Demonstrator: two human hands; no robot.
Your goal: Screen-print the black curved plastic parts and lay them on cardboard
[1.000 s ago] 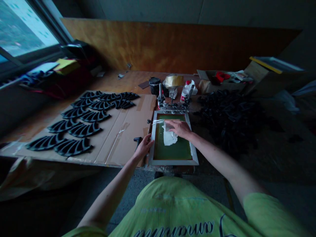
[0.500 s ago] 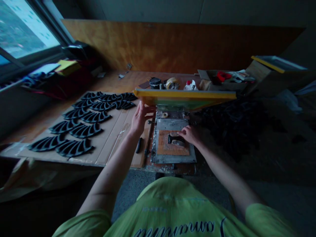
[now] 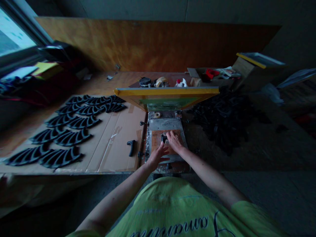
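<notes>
A small black angled plastic piece (image 3: 163, 138) lies on an orange-brown board (image 3: 156, 140), which rests on a grey metal plate (image 3: 163, 123). From the right, my right hand (image 3: 175, 142) reaches over the piece with bent fingers closed on it, hiding its right part. My left hand (image 3: 158, 156) is at the near left side, its thumb up against the piece and its fingers apart over the board. Behind the plate, a yellow-edged screen frame (image 3: 168, 92) stands tilted up. A similar black L-shaped piece (image 3: 132, 147) lies on the cardboard to the left.
Rows of black fan-shaped stacks (image 3: 63, 158) cover much of the cardboard sheet (image 3: 103, 148). A dark heap of black pieces (image 3: 222, 118) lies to the right. Behind the frame are a black-lidded tub (image 3: 145, 81), tape (image 3: 162, 82) and an open carton (image 3: 195, 81).
My left hand has come down from the raised frame to the black piece on the board. My right hand has closed in over that piece. The view has shifted rightward.
</notes>
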